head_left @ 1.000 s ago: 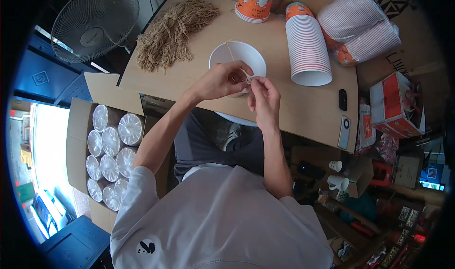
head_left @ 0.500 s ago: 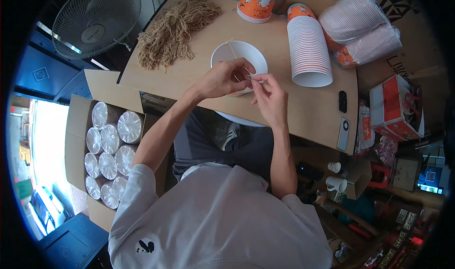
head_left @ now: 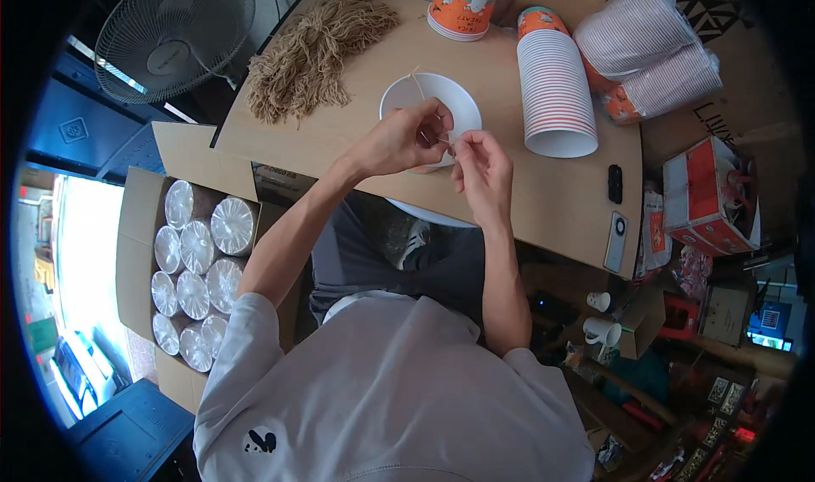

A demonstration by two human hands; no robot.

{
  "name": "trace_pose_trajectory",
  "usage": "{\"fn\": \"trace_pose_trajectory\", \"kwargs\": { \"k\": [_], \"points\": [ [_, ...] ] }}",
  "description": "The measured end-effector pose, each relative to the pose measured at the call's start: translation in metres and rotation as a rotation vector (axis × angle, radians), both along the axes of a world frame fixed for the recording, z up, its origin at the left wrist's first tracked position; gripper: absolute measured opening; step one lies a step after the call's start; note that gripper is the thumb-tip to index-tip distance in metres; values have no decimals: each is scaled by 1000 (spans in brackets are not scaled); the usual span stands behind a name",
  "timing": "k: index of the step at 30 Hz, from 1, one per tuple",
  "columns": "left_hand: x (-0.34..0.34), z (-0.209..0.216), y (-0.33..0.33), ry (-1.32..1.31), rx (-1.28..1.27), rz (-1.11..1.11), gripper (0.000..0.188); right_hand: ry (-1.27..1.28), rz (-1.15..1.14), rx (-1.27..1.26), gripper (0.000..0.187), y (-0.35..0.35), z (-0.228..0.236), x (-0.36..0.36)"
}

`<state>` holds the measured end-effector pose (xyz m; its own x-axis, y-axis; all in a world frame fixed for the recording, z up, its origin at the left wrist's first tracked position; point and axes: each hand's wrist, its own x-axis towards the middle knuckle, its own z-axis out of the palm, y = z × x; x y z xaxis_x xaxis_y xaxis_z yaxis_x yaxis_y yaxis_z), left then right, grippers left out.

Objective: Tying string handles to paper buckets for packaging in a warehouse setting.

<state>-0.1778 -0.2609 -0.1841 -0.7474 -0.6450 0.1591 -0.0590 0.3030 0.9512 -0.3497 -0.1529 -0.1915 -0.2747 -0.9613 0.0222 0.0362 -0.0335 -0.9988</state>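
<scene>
A paper bucket point(head_left: 454, 92), white inside, stands near the table's front edge below my hands. At its far rim a thin tan cord point(head_left: 415, 75) is fastened, running across the opening toward my left hand point(head_left: 406, 138). That hand is closed in a pinch over the near rim, thumb and fingers on the cord. Right beside it, fingertips almost touching, my right hand point(head_left: 485, 175) also pinches the cord. My fingers partly hide the cord's end and the near rim.
A bundle of tan cords point(head_left: 318, 53) lies at the back left of the table point(head_left: 356, 142). Behind stand orange buckets point(head_left: 463, 7); to the right are a nested stack point(head_left: 556, 83) and plastic-wrapped stacks point(head_left: 649, 45). A carton point(head_left: 140, 253) of wrapped cups sits left, below a fan point(head_left: 170, 53).
Both hands stay over the near rim of the bucket, still pinching the cord. The right hand's fingers have shifted slightly left.
</scene>
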Motion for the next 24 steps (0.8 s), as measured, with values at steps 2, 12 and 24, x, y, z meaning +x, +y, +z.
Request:
{"fn": "trace_pose_trajectory", "kwargs": {
  "k": [2,12,24],
  "points": [
    [0,0,0,-17,-31,5,28,-22,0,5,16,-1,0,0],
    [-2,1,5,46,-147,61,14,-119,-8,12,15,-1,-3,1],
    [0,0,5,40,-127,71,11,-109,18,-7,13,1,-2,2]
  ]
}}
